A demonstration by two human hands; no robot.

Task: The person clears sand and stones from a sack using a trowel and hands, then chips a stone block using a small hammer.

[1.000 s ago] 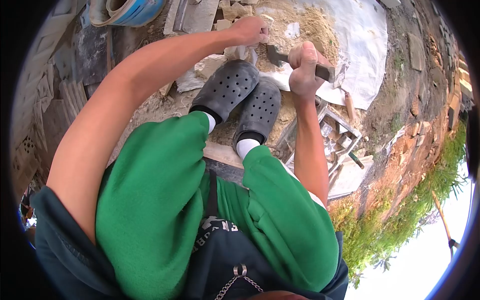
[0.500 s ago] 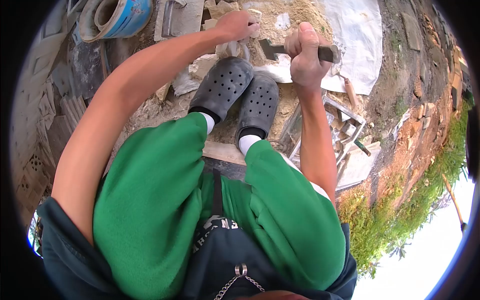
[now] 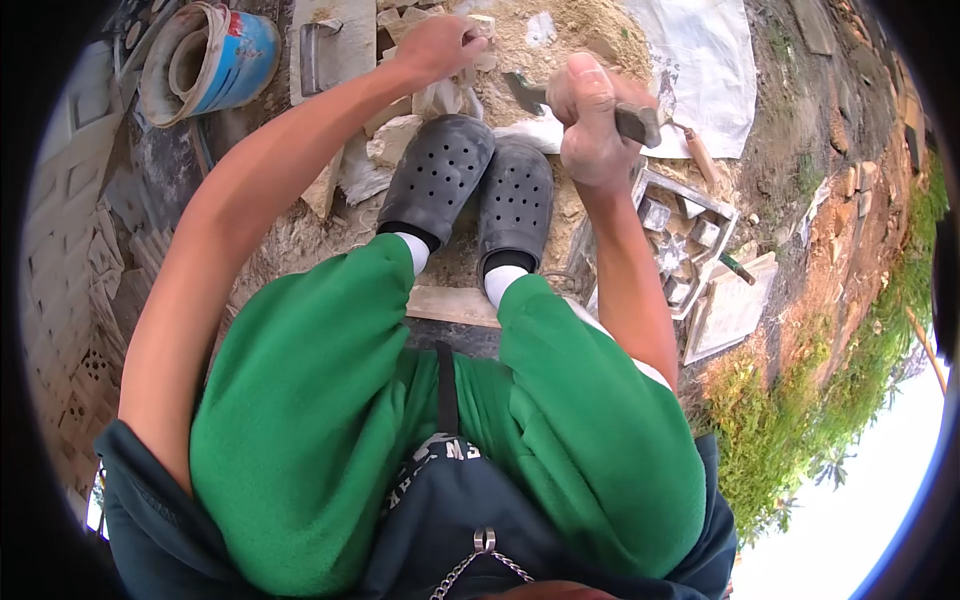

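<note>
My right hand point(image 3: 597, 115) is wrapped round a dark hammer-like tool point(image 3: 528, 92), thumb on top, with the tool's flat end pointing left toward my other hand. My left hand point(image 3: 440, 45) has its fingers curled at a small pale stone piece point(image 3: 482, 27), beside the heap of yellowish sand point(image 3: 585, 25). A gap separates the tool from the stone. Just below the hands are my grey clogs point(image 3: 440, 175), with broken pale stones point(image 3: 393, 138) to their left.
A blue and white bucket point(image 3: 235, 65) stands at the upper left, near a metal float point(image 3: 310, 58) on a board. A white sheet point(image 3: 710, 75), a wooden-handled trowel point(image 3: 700, 155) and a grey crate of pieces point(image 3: 690, 235) lie to the right.
The whole view has shifted, bringing the bucket and crate further in. My right hand still grips the tool, whose tilt has changed slightly; my left hand stays at the stone.
</note>
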